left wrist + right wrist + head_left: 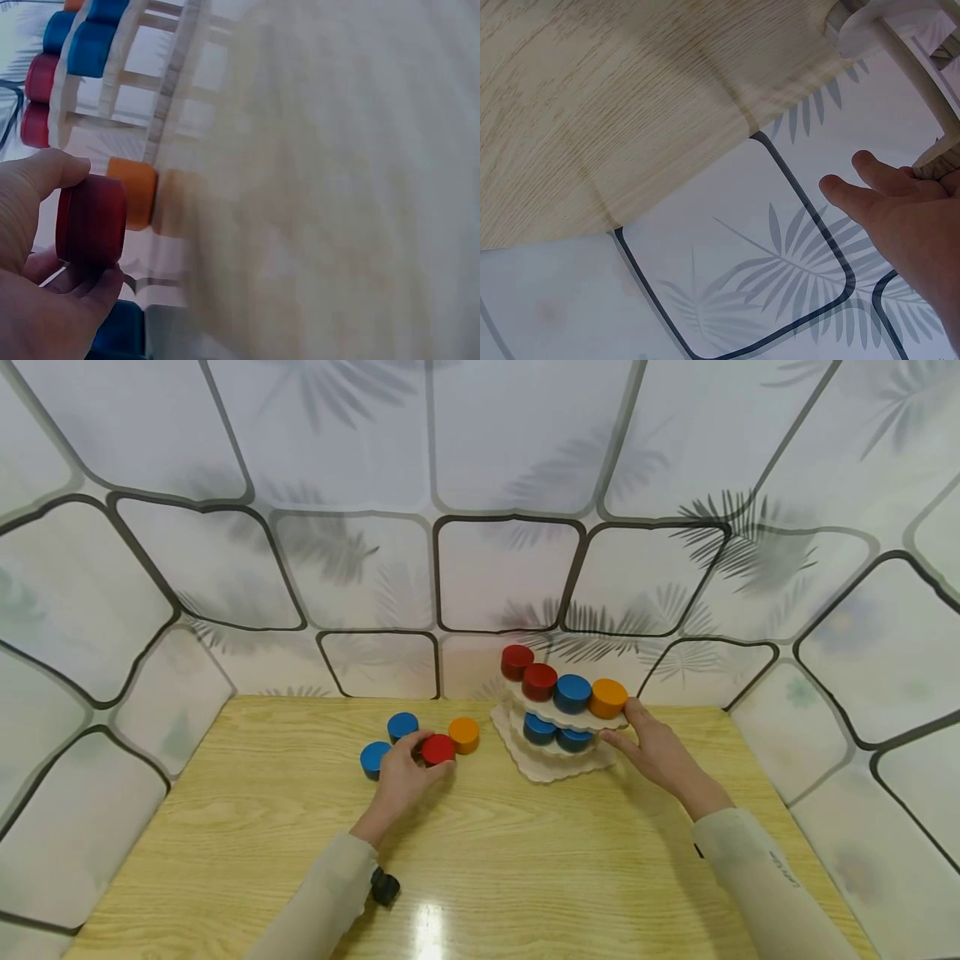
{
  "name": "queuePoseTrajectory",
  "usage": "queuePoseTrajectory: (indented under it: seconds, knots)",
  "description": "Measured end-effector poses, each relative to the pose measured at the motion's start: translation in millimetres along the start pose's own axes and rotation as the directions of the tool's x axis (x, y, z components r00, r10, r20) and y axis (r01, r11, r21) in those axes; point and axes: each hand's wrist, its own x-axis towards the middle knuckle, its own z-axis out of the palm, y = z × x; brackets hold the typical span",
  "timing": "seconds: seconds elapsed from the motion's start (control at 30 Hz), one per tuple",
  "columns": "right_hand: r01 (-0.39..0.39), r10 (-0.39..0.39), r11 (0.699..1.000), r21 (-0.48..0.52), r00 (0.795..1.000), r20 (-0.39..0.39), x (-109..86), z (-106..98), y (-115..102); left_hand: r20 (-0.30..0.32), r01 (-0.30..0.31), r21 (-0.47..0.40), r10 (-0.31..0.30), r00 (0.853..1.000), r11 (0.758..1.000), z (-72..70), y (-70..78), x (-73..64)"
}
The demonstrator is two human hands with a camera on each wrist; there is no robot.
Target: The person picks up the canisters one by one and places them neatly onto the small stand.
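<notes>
Pinching a red cylinder between thumb and fingers, my left hand works to the left of a pale tiered stand with scalloped edges. Just beside the held piece, toward the stand, an orange cylinder sits on the worktop; on the other side of my fingers are two blue cylinders, the farther one behind my hand and the nearer one partly covered by it. I cannot tell whether the red piece touches the wood beneath it. My right hand grips the right end of the stand's top tier, and in the right wrist view two of its fingers reach out past the wooden edge. Along that tier, from left to right, stand two red pieces, a blue one and an orange one, the last close to my right fingertips. Below it, two more blue pieces show on the middle tier, with a bit of orange at their right. Behind everything hangs a pale, leaf-printed backdrop with dark outlines.
</notes>
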Motion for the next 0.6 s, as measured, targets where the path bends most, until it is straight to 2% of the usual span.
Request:
queuePoseTrajectory:
  seconds: [0.2,0.37,0.6]
  knots:
    - [0.012,-0.012,1.000,0.007,1.000,-0.009,1.4,0.7,0.8,0.011,-0.017,-0.046,0.017,1.000,0.999,-0.2,10.6,6.6]
    - [0.017,-0.017,1.000,0.006,1.000,-0.017,1.2,0.8,1.0,0.023,-0.024,-0.091,0.027,0.999,0.996,6.0,17.1,12.3]
    - [0.021,-0.021,1.000,0.002,1.000,-0.020,1.2,0.5,1.4,0.028,-0.044,-0.100,0.047,0.998,0.994,15.3,25.1,18.2]
